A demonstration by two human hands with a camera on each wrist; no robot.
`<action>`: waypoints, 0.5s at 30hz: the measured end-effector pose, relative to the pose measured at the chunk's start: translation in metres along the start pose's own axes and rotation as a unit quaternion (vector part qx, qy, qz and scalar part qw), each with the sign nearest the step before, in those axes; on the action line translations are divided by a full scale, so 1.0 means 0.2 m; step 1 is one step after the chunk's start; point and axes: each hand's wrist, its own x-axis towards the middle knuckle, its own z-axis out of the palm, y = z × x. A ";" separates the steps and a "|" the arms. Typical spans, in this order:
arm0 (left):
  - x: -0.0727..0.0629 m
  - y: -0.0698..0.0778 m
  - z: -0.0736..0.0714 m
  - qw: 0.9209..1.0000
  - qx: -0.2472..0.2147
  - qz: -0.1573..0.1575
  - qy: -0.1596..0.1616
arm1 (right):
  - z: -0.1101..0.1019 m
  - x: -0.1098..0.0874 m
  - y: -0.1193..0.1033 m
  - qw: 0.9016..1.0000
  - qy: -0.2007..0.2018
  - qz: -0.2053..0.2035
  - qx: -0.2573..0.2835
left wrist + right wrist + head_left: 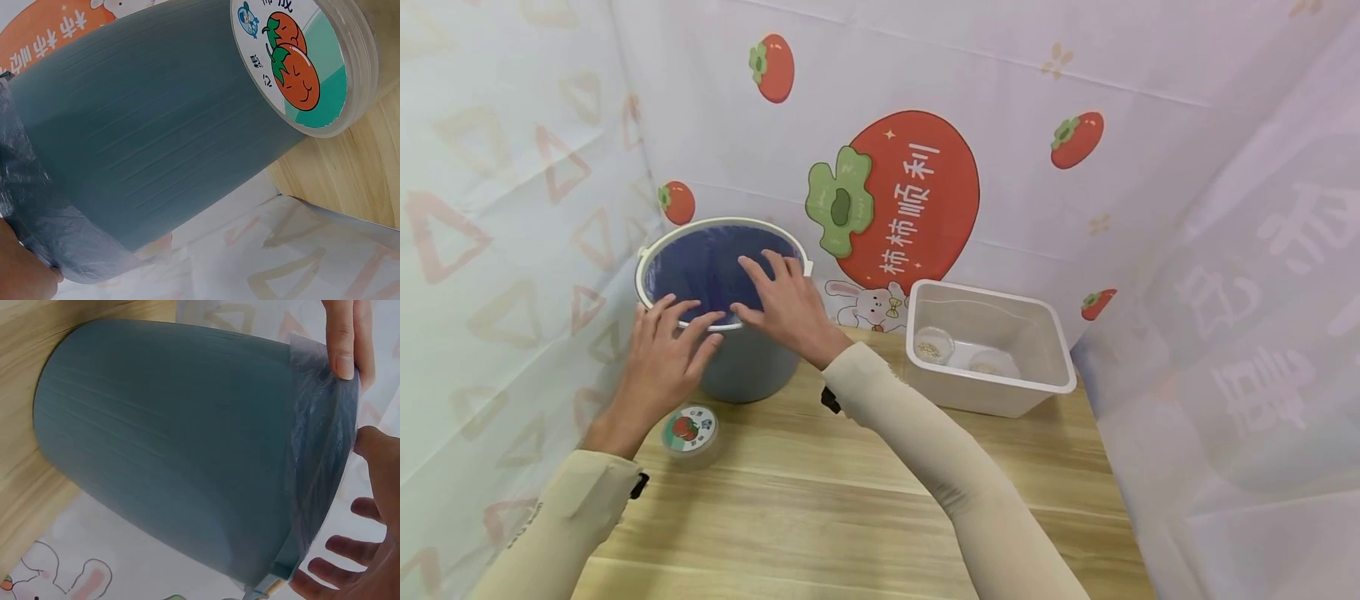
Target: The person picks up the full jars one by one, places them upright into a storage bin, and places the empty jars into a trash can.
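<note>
A blue-grey bin (748,367) with a white rim ring (638,283) stands at the back left, lined with a dark blue plastic bag (700,262). My left hand (658,358) is at the near left of the rim, fingers spread over it and thumb on the outer side. In the right wrist view, that thumb (342,356) touches the bag's folded-over edge (319,425). My right hand (793,308) hovers over the near right of the opening with fingers spread apart. Its thumb tip (367,440) is right at the rim.
In front of the bin sits a round tub (691,429) with a persimmon label. A white rectangular basin (985,392) to the right holds two small clear containers, one with pale bits inside (929,350). Printed cloth walls (1015,225) enclose the wooden table (820,508).
</note>
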 end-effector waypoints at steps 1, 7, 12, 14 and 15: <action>0.00 0.00 0.00 1.000 0.000 -0.001 -0.002 | 0.01 -0.01 0.01 1.000 0.002 -0.003 -0.007; 0.00 0.00 0.00 1.000 0.001 -0.005 -0.007 | 0.03 -0.03 0.04 1.000 0.001 -0.009 -0.009; 0.00 0.00 0.00 1.000 0.000 -0.002 -0.003 | 0.06 -0.06 0.06 1.000 -0.002 -0.009 0.001; 0.00 0.00 0.00 1.000 0.001 0.000 -0.001 | 0.07 -0.07 0.07 1.000 0.001 -0.014 0.006; 0.00 0.00 0.01 1.000 0.000 0.000 0.000 | 0.07 -0.08 0.08 1.000 0.002 -0.017 0.008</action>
